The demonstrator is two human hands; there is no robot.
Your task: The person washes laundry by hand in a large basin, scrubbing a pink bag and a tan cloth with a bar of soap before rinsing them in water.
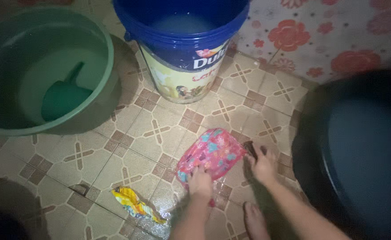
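1. Two hands we see: left hand (200, 181) grasps the pink cloth's (211, 153) near edge on the wet tiled floor (128, 146).
2. Right hand (263, 165) clenches a dark brush (250, 148) beside it.

Dim, wet patterned tile floor (155, 129) below a red-flowered wall covering (320, 35).

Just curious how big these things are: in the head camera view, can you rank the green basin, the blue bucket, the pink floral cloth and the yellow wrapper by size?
1. Green basin, partly cut off by the frame.
2. Blue bucket, also cut off at the top, so its rank against the basin is unsure.
3. Pink floral cloth.
4. Yellow wrapper, smallest.
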